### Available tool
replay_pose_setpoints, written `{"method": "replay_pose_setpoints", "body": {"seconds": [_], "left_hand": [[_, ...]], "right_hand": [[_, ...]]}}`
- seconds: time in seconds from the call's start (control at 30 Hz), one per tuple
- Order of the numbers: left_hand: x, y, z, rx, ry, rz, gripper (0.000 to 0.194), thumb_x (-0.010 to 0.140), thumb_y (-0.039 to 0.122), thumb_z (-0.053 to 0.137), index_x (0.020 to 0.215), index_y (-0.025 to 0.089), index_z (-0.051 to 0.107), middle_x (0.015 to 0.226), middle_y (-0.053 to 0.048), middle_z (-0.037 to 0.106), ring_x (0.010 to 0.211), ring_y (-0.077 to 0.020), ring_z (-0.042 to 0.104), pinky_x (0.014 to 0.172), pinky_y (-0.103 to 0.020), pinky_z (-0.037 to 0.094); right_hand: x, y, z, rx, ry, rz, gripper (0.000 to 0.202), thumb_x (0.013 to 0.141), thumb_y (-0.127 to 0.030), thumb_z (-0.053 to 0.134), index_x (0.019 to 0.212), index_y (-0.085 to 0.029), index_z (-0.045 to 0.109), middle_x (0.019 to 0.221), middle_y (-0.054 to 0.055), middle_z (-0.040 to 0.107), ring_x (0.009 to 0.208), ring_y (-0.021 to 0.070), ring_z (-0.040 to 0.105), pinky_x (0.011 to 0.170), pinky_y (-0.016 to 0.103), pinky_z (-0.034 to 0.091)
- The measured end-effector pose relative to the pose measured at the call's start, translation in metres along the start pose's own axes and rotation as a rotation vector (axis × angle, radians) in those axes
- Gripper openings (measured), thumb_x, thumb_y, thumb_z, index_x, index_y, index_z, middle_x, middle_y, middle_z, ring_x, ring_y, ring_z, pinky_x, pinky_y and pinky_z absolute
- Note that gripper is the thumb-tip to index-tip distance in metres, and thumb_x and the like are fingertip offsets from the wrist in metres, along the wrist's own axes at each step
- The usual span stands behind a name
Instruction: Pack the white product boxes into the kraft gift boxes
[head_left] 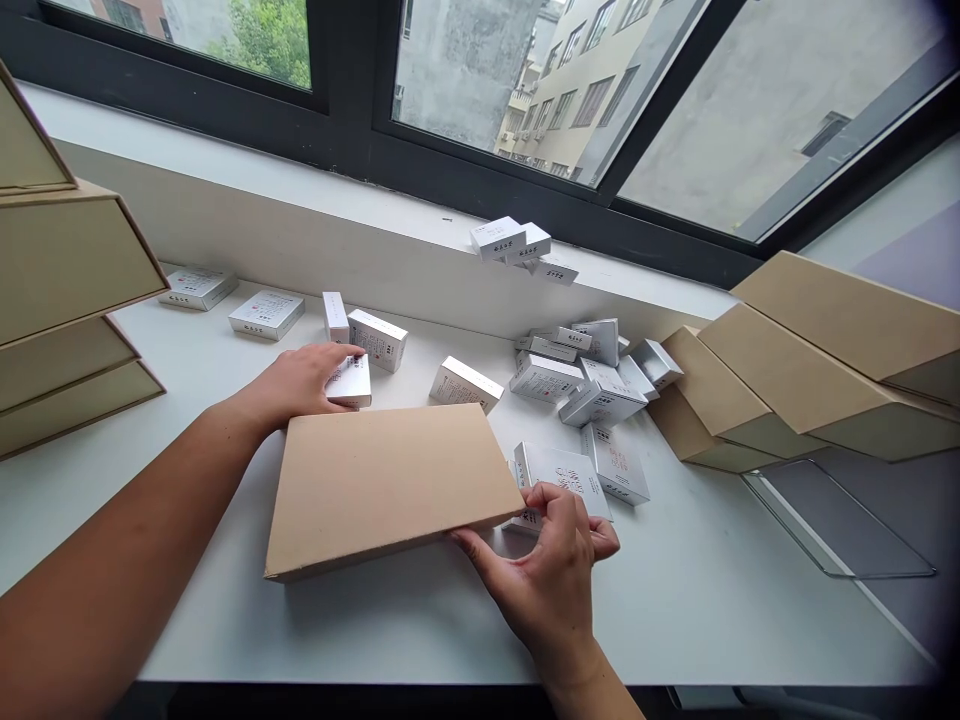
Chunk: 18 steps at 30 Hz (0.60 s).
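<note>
A flat brown cardboard box (390,480) is tilted over the white table in front of me. My right hand (551,560) pinches its near right corner, thumb at the front edge and fingers at the right side. Beyond the box's far left corner, my left hand (307,380) has its fingers around a small white box (351,385) with dark print. Two more small boxes stand just past that hand: a narrow upright one (335,317) and a wider one (378,340). Behind my right fingers lies a white printed box (562,475), partly hidden.
Brown boxes are stacked at the left (67,260) and right (810,350). Small white boxes lie in a pile (600,385) at the back right, and several rest on the window ledge (420,210). A wire frame (847,575) juts out at the right edge.
</note>
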<state>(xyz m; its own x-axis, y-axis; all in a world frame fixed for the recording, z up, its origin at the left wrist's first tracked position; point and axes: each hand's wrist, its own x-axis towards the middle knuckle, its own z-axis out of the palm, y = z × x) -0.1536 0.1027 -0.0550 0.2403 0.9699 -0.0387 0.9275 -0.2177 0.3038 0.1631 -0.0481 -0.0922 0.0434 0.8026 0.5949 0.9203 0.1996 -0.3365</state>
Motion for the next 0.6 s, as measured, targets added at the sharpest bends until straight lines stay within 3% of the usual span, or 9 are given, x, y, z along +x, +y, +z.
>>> {"method": "replay_pose_setpoints", "body": {"seconds": [0.43, 0.6], "left_hand": [[0.000, 0.002, 0.000, -0.010, 0.009, -0.013, 0.093, 0.065, 0.059, 0.071, 0.148, 0.032, 0.040, 0.149, -0.007, 0.051, 0.130, -0.0344, 0.054, 0.108, -0.042, 0.040], [-0.001, 0.006, -0.002, -0.006, 0.008, -0.020, 0.093, 0.065, 0.058, 0.071, 0.148, 0.031, 0.041, 0.149, -0.008, 0.051, 0.130, -0.0346, 0.054, 0.107, -0.042, 0.040]], "right_hand": [[-0.003, 0.001, 0.001, -0.014, 0.033, -0.038, 0.069, 0.068, -0.083, 0.065, 0.088, -0.022, 0.041, 0.077, -0.002, 0.054, 0.070, 0.0185, 0.046, 0.079, 0.035, 0.024], [-0.006, -0.006, -0.010, 0.059, -0.107, 0.152, 0.070, 0.061, -0.083, 0.072, 0.085, -0.024, 0.042, 0.077, 0.001, 0.055, 0.077, 0.0236, 0.044, 0.083, 0.040, 0.032]]}}
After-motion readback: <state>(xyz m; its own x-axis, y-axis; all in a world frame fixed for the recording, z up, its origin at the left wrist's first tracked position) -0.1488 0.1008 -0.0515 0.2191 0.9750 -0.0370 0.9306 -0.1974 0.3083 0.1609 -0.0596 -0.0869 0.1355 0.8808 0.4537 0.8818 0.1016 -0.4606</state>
